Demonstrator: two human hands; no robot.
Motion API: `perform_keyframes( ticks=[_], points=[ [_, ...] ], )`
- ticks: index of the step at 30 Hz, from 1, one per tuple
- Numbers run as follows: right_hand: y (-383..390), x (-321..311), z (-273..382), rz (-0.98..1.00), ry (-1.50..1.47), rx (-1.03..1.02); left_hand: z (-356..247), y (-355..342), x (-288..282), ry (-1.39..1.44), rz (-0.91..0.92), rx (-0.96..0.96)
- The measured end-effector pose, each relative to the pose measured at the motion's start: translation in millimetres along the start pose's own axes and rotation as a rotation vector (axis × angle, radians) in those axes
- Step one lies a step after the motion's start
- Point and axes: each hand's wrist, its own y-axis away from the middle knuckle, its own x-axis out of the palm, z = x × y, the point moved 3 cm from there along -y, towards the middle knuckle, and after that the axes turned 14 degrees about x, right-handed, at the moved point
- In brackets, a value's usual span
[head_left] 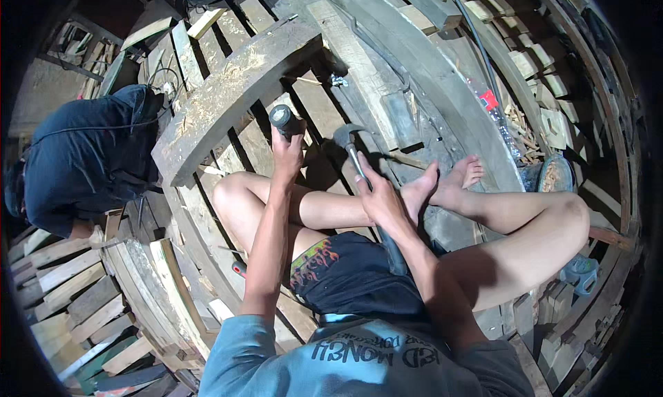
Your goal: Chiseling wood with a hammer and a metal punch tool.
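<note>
Hammer [344,136], one, in the closed right hand [378,195]; one dark round-ended tool [282,119] in the closed left hand [287,155].

To your left, a co-worker [93,145] in a dark top is bent over, a dark cable [117,127] running across the back. Ahead of you, a curved timber [286,41] carries scattered wood shavings [206,110] and lies over spaced floor slats [259,148]. A red-and-black handle [239,267] shows at your left side (the rest of it is hidden). Short wood pieces [76,279] crowd the lower left, beside a pale plank [179,293]. At your right you have a long grey beam [442,86], a bright red item [489,100], stacked offcuts [545,86] and a shavings-filled container [554,175].
</note>
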Motion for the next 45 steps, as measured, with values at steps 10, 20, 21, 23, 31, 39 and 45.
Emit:
perform_keyframes(
  ticks=[10,20,21,23,31,39,45],
  points=[
    [26.9,-81.4,167.2,-0.109,-0.013,-0.714,11.6,2.7,-9.4,-0.065,0.037,0.014],
    [23.0,-66.0,156.2,0.071,0.430,-0.533,8.9,3.0,-0.9,-0.066,0.060,-0.023],
    [26.0,-66.5,162.0,0.080,0.431,-0.528,6.0,7.1,-6.1,-0.071,0.025,-0.062],
    [35.3,-78.3,181.9,-0.039,0.001,-0.742,-5.3,-1.7,1.1,-0.079,0.030,-0.103],
    [17.3,-61.5,153.9,0.080,0.546,-0.545,17.8,0.8,2.4,0.039,0.042,-0.032],
    [40.5,-68.9,159.8,0.006,0.031,-0.680,5.0,-5.1,5.5,-0.057,0.079,0.054],
    [20.7,-56.3,118.8,-0.019,0.082,-0.514,7.0,0.8,-6.2,-0.126,0.077,-0.073]
  ],
)
